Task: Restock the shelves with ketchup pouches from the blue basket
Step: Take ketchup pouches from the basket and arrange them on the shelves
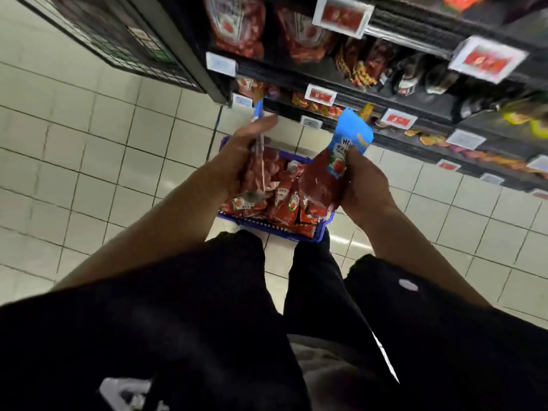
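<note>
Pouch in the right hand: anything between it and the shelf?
Nothing visible. The right hand holds the pouch over the blue basket; open air separates it from the shelf, though existing pouches crowd that shelf.

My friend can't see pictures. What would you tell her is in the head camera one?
Looking down, a person holds a ketchup pouch in each hand: the left hand grips a blurred one, the right hand a blue-topped one. Below, a blue basket of ketchup pouches sits on the tiled floor beside stocked shelves.
</note>
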Available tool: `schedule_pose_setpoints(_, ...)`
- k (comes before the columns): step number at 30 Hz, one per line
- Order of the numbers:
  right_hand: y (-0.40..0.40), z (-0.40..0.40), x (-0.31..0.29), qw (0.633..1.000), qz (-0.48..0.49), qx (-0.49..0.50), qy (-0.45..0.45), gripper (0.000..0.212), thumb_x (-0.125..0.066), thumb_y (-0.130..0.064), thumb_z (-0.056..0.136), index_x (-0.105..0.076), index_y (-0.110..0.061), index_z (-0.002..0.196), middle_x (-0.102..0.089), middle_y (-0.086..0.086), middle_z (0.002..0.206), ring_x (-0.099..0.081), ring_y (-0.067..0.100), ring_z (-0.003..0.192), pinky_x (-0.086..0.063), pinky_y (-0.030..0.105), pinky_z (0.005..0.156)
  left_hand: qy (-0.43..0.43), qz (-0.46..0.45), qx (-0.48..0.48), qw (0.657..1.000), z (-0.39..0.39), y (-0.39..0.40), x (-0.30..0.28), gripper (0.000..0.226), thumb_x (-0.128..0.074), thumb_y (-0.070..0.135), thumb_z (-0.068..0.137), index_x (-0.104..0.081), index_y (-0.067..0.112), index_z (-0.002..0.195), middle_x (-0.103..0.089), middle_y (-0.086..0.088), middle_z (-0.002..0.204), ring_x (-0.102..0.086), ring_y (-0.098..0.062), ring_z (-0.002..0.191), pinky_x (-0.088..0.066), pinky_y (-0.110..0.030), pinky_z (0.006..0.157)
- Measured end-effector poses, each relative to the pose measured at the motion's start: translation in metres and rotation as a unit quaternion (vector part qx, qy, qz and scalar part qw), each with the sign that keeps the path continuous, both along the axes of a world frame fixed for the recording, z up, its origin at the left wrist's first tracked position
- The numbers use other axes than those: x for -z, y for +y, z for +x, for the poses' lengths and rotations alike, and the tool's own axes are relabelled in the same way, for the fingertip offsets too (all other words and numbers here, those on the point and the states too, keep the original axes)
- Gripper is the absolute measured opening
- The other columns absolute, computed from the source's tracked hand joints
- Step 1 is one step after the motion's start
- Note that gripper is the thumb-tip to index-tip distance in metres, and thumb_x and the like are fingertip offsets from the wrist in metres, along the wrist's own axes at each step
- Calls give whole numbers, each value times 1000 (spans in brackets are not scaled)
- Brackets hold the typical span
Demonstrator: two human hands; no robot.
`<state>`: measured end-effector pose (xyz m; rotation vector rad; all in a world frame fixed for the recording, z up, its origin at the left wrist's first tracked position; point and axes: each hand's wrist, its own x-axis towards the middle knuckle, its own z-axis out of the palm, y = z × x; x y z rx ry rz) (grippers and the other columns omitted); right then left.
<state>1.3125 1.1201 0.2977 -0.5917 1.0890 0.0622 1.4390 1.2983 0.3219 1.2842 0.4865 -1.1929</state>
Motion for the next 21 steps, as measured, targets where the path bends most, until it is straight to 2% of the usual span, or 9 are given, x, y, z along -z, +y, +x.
schedule_pose_setpoints(2,-14,-11,-22,999,-13,-46,2,36,-60,-3,96,-58,4,131,-73,18,103,-76,28,83,-61,39,65,17,7,47,999,-10,-10,-23,35,-73,46,77,-57,15,83,-51,-6,72,-47,-20,57,-37,-26,48)
schedule_pose_setpoints(4,-29,-23,-41,994,-43,-99,-15,41,-65,5,89,-59,4,130,-74,19,104,-75,30,85,-62,41,68,51,-21,47,997,-20,-19,-47,21,-64,30,79,-55,12,84,-46,-6,74,-44,-18,57,-37,-25,50)
schedule_pose_setpoints(7,-55,-34,-73,984,-79,-155,-46,42,-73,3,84,-64,-1,124,-72,22,113,-72,32,91,-61,45,79,69,-41,-23,997,-34,-33,-76,30,-47,21,80,-60,2,99,-59,-11,85,-57,-26,74,-48,-34,67)
schedule_pose_setpoints(10,-81,-38,-100,973,-90,-196,-83,31,-76,-3,83,-69,-6,113,-77,14,100,-74,26,83,-60,39,75,42,-75,-58,995,-42,-45,-98,39,-40,17,89,-59,-6,113,-60,-19,96,-60,-36,93,-54,-45,82)
schedule_pose_setpoints(12,-95,-40,-117,966,-110,-205,-114,24,-74,-2,85,-71,-8,108,-77,11,97,-75,23,82,-60,38,75,31,-73,-46,996,-46,-52,-115,40,-40,17,91,-60,-6,118,-60,-21,97,-62,-39,92,-54,-49,85)
schedule_pose_setpoints(16,-110,-49,-143,954,-160,-191,-169,34,-72,4,85,-66,-4,118,-77,13,106,-75,24,90,-60,35,74,16,-94,-32,995,-53,-59,-143,46,-48,18,85,-59,-2,125,-61,-24,98,-65,-39,85,-58,-47,77)
schedule_pose_setpoints(19,-106,-59,-161,954,-166,-170,-184,47,-77,-3,75,-64,-7,120,-77,11,105,-75,21,89,-60,33,72,-4,-126,-41,991,-57,-63,-153,44,-56,15,80,-58,-2,121,-67,-24,99,-66,-36,91,-56,-48,86)
schedule_pose_setpoints(21,-101,-69,-173,955,-172,-159,-183,55,-79,-7,71,-63,-6,124,-76,13,110,-74,22,91,-60,34,75,-25,-131,-27,991,-59,-66,-160,33,-59,14,83,-68,2,111,-72,-20,101,-71,-32,88,-58,-48,88)
